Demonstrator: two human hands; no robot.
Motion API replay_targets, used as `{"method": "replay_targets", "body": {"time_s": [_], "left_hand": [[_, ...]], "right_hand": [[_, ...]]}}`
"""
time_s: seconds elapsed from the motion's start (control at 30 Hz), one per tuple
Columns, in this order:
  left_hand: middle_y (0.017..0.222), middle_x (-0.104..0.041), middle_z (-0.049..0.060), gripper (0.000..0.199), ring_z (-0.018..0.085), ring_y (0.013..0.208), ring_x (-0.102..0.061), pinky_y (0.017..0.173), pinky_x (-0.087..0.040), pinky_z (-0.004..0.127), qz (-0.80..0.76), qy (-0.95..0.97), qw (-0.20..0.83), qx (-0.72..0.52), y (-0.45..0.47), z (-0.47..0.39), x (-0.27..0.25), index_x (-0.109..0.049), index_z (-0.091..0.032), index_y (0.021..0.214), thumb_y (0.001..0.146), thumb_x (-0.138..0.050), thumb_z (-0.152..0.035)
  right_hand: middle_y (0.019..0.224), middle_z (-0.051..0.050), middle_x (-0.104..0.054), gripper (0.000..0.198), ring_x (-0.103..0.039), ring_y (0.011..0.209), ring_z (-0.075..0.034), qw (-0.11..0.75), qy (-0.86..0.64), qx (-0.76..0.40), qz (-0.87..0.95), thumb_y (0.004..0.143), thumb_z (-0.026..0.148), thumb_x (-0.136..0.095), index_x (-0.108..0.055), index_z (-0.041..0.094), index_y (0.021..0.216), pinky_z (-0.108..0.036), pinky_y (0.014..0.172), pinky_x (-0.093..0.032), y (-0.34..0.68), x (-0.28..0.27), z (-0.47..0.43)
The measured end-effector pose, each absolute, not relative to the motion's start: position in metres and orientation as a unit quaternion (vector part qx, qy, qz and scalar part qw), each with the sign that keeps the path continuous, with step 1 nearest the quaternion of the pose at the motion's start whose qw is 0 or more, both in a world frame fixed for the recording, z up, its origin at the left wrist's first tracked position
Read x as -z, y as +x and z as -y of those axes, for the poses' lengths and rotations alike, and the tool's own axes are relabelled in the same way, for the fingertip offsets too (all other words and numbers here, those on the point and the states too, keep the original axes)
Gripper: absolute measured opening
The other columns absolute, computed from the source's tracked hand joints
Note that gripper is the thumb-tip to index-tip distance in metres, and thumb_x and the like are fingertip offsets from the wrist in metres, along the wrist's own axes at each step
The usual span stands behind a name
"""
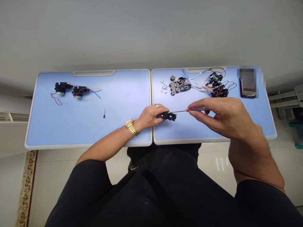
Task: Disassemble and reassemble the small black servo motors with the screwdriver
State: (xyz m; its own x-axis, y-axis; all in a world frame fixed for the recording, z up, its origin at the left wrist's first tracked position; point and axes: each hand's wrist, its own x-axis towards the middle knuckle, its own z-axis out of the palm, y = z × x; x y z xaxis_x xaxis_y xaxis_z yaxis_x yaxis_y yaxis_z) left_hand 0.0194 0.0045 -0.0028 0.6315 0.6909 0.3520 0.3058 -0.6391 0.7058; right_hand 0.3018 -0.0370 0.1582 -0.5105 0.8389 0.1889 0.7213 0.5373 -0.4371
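Note:
My left hand point(151, 116), with a ring and a gold watch on its side, grips a small black plastic part point(169, 116) over the inner edge of the right table. In my right hand point(224, 116) is a screwdriver point(195, 109) with a clear handle and a red collar. Its thin shaft points left, and the tip meets the upper side of the black part; the exact contact point is too small to make out. Behind the hands lie several tiny screws point(163, 87) and a cluster of round silver-and-black pieces point(175, 85).
Black assemblies with wires point(216, 83) and blue and clear tubes lie at the back right, beside a dark phone-like object point(247, 83). On the left table point(113, 91) are two black wired assemblies point(80, 91) and a small thin tool point(104, 113). A gap divides the tables.

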Motion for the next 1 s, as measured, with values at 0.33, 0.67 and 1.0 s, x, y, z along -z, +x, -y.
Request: {"method": "replay_targets", "body": {"time_s": [0.33, 0.67, 1.0], "left_hand": [[0.106, -0.083, 0.004, 0.025, 0.017, 0.091, -0.077, 0.080, -0.060, 0.029, -0.293, 0.855, 0.295, -0.312, 0.0198, -0.0047, 0.0038, -0.076, -0.023, 0.116, 0.095, -0.066, -0.015], [0.105, -0.083, 0.004, 0.025, 0.017, 0.090, -0.077, 0.078, -0.059, 0.029, -0.297, 0.858, 0.290, -0.304, 0.0194, -0.0038, 0.0038, -0.076, -0.023, 0.117, 0.095, -0.066, -0.015], [0.104, -0.083, 0.004, 0.025, 0.017, 0.088, -0.076, 0.075, -0.057, 0.028, -0.298, 0.864, 0.282, -0.291, 0.0190, -0.0021, 0.0051, -0.075, -0.023, 0.117, 0.096, -0.065, -0.017]], "right_hand": [[0.096, 0.000, -0.087, 0.018, -0.078, 0.074, -0.022, 0.181, -0.455, -0.143, 0.860, 0.111, 0.036, -0.063, -0.080, 0.031, 0.111, -0.036, 0.066, -0.054, 0.2995, -0.1557, 0.0356], [0.094, 0.000, -0.086, 0.018, -0.077, 0.073, -0.022, 0.166, -0.459, -0.145, 0.861, 0.112, 0.035, -0.062, -0.079, 0.031, 0.113, -0.037, 0.068, -0.054, 0.2995, -0.1548, 0.0375], [0.096, -0.002, -0.086, 0.019, -0.078, 0.076, -0.023, 0.146, -0.436, -0.115, 0.881, 0.112, 0.032, -0.060, -0.079, 0.028, 0.113, -0.036, 0.070, -0.051, 0.2919, -0.1566, 0.0389]]}}
